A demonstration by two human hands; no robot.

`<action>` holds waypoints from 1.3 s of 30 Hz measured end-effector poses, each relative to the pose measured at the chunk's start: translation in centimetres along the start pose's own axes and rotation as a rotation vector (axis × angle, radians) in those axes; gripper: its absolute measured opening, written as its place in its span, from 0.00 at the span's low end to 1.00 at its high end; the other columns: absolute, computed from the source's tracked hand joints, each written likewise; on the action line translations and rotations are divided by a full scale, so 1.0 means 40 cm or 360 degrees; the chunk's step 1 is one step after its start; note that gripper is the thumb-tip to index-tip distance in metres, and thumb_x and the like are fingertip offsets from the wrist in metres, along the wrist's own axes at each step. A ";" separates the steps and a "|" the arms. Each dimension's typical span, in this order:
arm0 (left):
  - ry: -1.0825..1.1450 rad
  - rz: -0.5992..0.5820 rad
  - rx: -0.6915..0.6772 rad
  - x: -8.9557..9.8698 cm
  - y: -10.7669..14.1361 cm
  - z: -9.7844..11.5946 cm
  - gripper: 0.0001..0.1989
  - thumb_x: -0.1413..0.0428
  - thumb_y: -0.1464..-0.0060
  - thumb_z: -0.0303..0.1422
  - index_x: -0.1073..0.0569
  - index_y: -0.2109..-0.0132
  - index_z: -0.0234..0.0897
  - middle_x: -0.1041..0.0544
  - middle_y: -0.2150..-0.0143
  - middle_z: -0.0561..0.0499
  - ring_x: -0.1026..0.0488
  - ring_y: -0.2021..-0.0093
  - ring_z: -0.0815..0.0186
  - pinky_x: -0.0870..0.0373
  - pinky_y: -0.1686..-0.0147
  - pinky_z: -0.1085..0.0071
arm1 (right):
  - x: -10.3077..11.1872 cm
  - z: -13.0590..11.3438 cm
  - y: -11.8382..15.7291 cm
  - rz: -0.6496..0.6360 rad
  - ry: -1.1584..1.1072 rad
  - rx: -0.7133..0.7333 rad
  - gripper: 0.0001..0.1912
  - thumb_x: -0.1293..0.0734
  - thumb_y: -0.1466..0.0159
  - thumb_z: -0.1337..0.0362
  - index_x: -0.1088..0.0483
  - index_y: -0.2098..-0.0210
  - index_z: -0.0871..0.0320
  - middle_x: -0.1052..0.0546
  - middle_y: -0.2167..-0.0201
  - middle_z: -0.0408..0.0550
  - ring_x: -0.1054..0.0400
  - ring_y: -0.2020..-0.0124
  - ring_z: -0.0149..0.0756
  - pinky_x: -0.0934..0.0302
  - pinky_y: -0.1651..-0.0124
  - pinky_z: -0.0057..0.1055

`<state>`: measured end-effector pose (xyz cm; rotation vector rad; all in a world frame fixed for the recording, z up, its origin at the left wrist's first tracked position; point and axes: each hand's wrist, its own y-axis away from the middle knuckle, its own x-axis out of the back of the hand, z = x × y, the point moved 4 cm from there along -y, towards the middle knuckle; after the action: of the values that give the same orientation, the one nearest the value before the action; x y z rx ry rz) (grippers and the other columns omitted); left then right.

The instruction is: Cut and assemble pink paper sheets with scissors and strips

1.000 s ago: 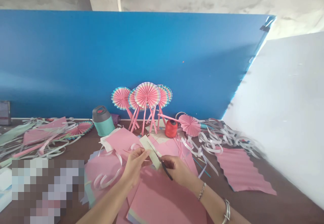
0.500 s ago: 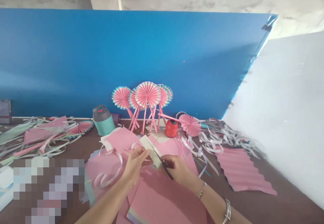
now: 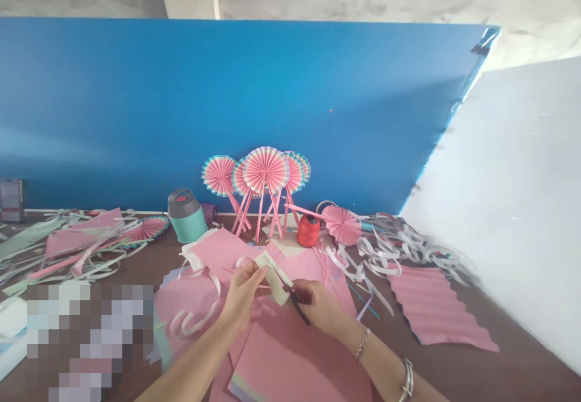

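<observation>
My left hand (image 3: 244,293) pinches a pale cream paper piece (image 3: 273,282) by its left edge, above the pink sheets. Black-handled scissors (image 3: 298,306) are in my right hand (image 3: 318,306), their blades lying along the paper's right part, where a narrow strip stands slightly apart. Below both hands lies a stack of pink paper (image 3: 299,353). More pink sheets (image 3: 222,250) are spread just beyond my left hand.
Pink folded-paper fans (image 3: 265,171) stand against the blue partition (image 3: 272,87). Nearby are a teal flask (image 3: 188,223) and a red thread spool (image 3: 308,231). Curled white strips (image 3: 381,253) and a pleated pink sheet (image 3: 445,308) lie right; more strips (image 3: 97,257) lie left.
The scissors and the cream paper have shifted slightly against each other, and the strip at the right edge stands a little farther apart. Both hands keep their hold.
</observation>
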<state>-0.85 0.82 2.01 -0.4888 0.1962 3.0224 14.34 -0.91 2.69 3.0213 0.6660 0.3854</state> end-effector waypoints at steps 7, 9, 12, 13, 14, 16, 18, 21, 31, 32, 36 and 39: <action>0.0040 -0.0060 -0.0045 -0.003 -0.001 0.003 0.16 0.39 0.55 0.44 0.31 0.73 0.35 0.23 0.73 0.49 0.24 0.72 0.63 0.27 0.69 0.68 | -0.001 0.008 -0.003 -0.0004 0.0017 0.0056 0.07 0.35 0.46 0.61 0.33 0.74 0.58 0.37 0.81 0.38 0.48 0.80 0.26 0.53 0.77 0.24; 0.0050 -0.0052 -0.0048 -0.002 -0.001 0.003 0.15 0.39 0.55 0.43 0.31 0.73 0.35 0.23 0.73 0.49 0.24 0.72 0.63 0.27 0.69 0.68 | -0.001 0.010 -0.003 -0.0006 0.0027 0.0071 0.07 0.36 0.45 0.61 0.34 0.74 0.58 0.39 0.81 0.38 0.49 0.80 0.25 0.53 0.77 0.24; 0.0062 -0.0046 -0.0021 -0.001 0.000 -0.001 0.15 0.39 0.55 0.42 0.32 0.72 0.35 0.23 0.72 0.48 0.24 0.71 0.63 0.28 0.74 0.71 | -0.001 0.016 -0.004 -0.0017 0.0037 0.0058 0.06 0.36 0.45 0.62 0.34 0.74 0.59 0.39 0.81 0.38 0.49 0.79 0.25 0.53 0.77 0.24; 0.0065 -0.0055 0.0007 -0.001 0.000 -0.003 0.15 0.40 0.55 0.43 0.32 0.71 0.36 0.23 0.72 0.48 0.24 0.71 0.63 0.28 0.76 0.71 | -0.001 0.017 -0.005 -0.0017 0.0042 0.0058 0.06 0.36 0.45 0.62 0.34 0.74 0.59 0.39 0.81 0.38 0.49 0.79 0.25 0.53 0.77 0.24; 0.0067 -0.0065 0.0035 -0.002 0.001 -0.005 0.15 0.40 0.54 0.43 0.31 0.70 0.36 0.23 0.72 0.48 0.24 0.72 0.62 0.29 0.79 0.72 | -0.001 0.019 -0.006 -0.0020 0.0045 0.0059 0.06 0.36 0.45 0.62 0.34 0.73 0.59 0.39 0.81 0.38 0.49 0.79 0.25 0.53 0.77 0.24; 0.0072 -0.0064 0.0046 0.000 0.001 -0.007 0.15 0.40 0.54 0.43 0.31 0.70 0.36 0.24 0.73 0.49 0.25 0.73 0.63 0.30 0.80 0.73 | -0.002 0.022 -0.007 -0.0028 0.0041 0.0066 0.05 0.36 0.46 0.63 0.34 0.73 0.59 0.39 0.81 0.37 0.49 0.80 0.25 0.53 0.78 0.23; 0.0081 -0.0038 0.0005 0.002 0.000 -0.004 0.15 0.39 0.54 0.43 0.32 0.72 0.35 0.25 0.74 0.50 0.25 0.73 0.65 0.28 0.75 0.73 | -0.003 0.022 -0.007 -0.0045 0.0028 0.0054 0.04 0.36 0.46 0.64 0.34 0.73 0.58 0.39 0.81 0.37 0.49 0.81 0.25 0.53 0.79 0.23; 0.0080 -0.0029 -0.0036 0.001 0.000 0.001 0.15 0.39 0.55 0.42 0.32 0.73 0.35 0.25 0.74 0.49 0.25 0.71 0.65 0.27 0.72 0.72 | -0.003 0.017 -0.005 -0.0031 0.0006 0.0016 0.04 0.36 0.47 0.64 0.36 0.74 0.58 0.40 0.82 0.36 0.49 0.81 0.24 0.54 0.80 0.23; 0.0078 -0.0084 0.0116 -0.021 0.014 -0.001 0.17 0.39 0.56 0.44 0.34 0.71 0.35 0.24 0.72 0.48 0.24 0.75 0.62 0.33 0.87 0.76 | -0.006 -0.002 -0.001 -0.0034 -0.0030 -0.0006 0.08 0.36 0.47 0.63 0.40 0.76 0.57 0.42 0.82 0.36 0.52 0.80 0.25 0.55 0.79 0.24; 0.0080 -0.0085 0.0114 -0.022 0.014 0.000 0.17 0.39 0.55 0.43 0.34 0.71 0.35 0.24 0.72 0.48 0.24 0.74 0.62 0.33 0.87 0.76 | -0.007 -0.002 -0.001 -0.0039 -0.0045 -0.0005 0.07 0.35 0.47 0.63 0.39 0.76 0.57 0.42 0.81 0.36 0.51 0.80 0.25 0.55 0.78 0.24; 0.0101 -0.0107 0.0085 -0.025 0.013 0.004 0.16 0.39 0.55 0.43 0.33 0.72 0.34 0.24 0.71 0.46 0.24 0.73 0.62 0.33 0.85 0.77 | -0.007 0.001 -0.002 -0.0034 -0.0068 0.0008 0.07 0.35 0.46 0.62 0.37 0.74 0.58 0.41 0.80 0.37 0.51 0.79 0.25 0.54 0.77 0.24; 0.0087 -0.0110 0.0093 -0.023 0.013 0.002 0.16 0.39 0.55 0.42 0.32 0.72 0.34 0.24 0.71 0.47 0.25 0.76 0.65 0.35 0.85 0.78 | -0.007 0.005 -0.003 -0.0046 -0.0082 0.0025 0.06 0.35 0.46 0.62 0.36 0.74 0.59 0.41 0.80 0.37 0.51 0.78 0.26 0.54 0.77 0.24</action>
<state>-0.06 0.27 2.45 -0.5612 0.2647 2.9288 14.11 -0.92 2.43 3.0210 0.7113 0.3014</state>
